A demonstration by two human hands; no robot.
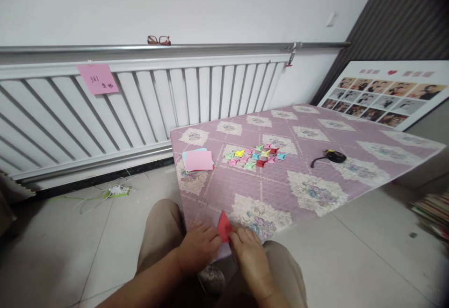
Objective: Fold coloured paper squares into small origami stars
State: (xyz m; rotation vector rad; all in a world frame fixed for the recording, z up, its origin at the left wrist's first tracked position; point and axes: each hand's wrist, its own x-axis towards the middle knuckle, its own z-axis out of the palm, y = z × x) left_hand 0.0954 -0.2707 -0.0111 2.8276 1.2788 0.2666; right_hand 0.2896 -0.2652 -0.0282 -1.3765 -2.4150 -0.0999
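Observation:
At the near edge of the table, a small folded red paper (224,226) stands between my two hands, its pointed end facing away from me. My left hand (200,246) has its fingers closed on the paper's left side. From the right, my right hand (247,247) pinches the paper's lower right edge; the fingertips are partly hidden. Farther up the cloth lies a cluster of several small folded paper pieces (256,156) in pink, green, yellow, blue and red. To their left is a stack of coloured paper sheets (198,161) with a pink one on top.
A floral purple tablecloth (242,182) covers the table. On its right lies a black object with a short strap (335,157). Behind stand a white radiator (206,93) with a pink note (98,79) and glasses (159,40) on a pipe. A photo board (382,93) leans at the right.

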